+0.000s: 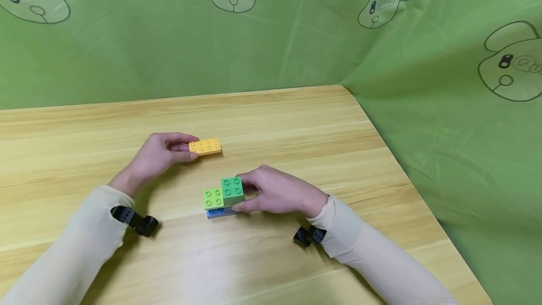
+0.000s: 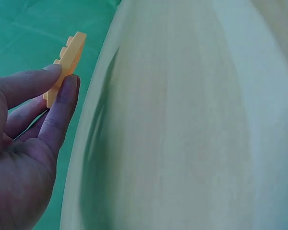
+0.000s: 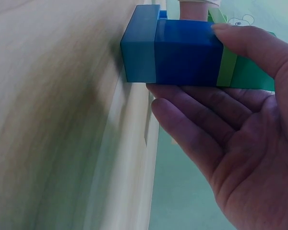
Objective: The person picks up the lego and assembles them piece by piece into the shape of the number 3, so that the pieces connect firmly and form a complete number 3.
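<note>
My left hand pinches one end of a yellow-orange toy building brick between thumb and fingers. In the left wrist view that brick looks thin, with round studs along one face. Nearer the front, my right hand grips a stack of joined bricks from its right side. A green brick tops the stack, over a lime-green one. Below these, the right wrist view shows a dark blue brick and a lighter blue brick. The right fingers partly hide the stack in the head view.
Both hands work over a light wooden table. Green cloth printed with cartoon heads hangs behind it and along its right side. A black wrist camera sits on the left sleeve, another on the right.
</note>
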The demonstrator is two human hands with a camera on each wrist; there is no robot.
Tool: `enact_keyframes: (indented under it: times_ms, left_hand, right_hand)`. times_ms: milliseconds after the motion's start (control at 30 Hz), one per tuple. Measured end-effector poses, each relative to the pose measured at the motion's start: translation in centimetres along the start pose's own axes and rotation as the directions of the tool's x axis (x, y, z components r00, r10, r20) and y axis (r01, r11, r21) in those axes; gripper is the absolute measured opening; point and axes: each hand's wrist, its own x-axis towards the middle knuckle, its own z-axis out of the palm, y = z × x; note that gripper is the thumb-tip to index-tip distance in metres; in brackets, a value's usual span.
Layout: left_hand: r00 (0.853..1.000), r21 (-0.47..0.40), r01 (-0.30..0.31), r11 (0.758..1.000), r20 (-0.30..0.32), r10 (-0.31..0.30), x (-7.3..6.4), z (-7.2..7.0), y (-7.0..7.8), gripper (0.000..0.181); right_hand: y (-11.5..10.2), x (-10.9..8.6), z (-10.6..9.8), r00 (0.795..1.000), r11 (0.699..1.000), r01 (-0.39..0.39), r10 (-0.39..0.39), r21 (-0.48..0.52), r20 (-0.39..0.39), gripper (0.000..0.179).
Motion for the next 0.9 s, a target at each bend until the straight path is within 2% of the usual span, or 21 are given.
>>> enact_keyframes:
  times_ms: [333,500,733,900]
  left_hand:
    - [1.000,-0.106,0.026,0.994,0.018,-0.024,-1.0,0.1,-0.3,0.048]
    - [1.000,-0.102,0.028,0.994,0.006,-0.027,-1.4,-0.2,-0.5,0.049]
    - [0.999,-0.053,0.026,0.998,-0.035,-0.028,-2.3,0.0,-0.8,0.049]
    - [0.998,-0.070,0.027,0.997,-0.061,-0.032,-2.7,0.2,-0.9,0.048]
  right_hand:
    - [0.1,0.0,0.2,1.000,1.000,0.005,-0.005,0.003,-0.003,0.026]
    - [0.2,0.1,0.2,1.000,1.000,0.021,-0.021,-0.005,-0.008,0.024]
    - [0.0,0.2,0.1,1.000,1.000,0.024,-0.024,0.002,0.000,0.025]
    - [0.0,0.0,0.1,1.000,1.000,0.018,-0.018,0.008,-0.005,0.024]
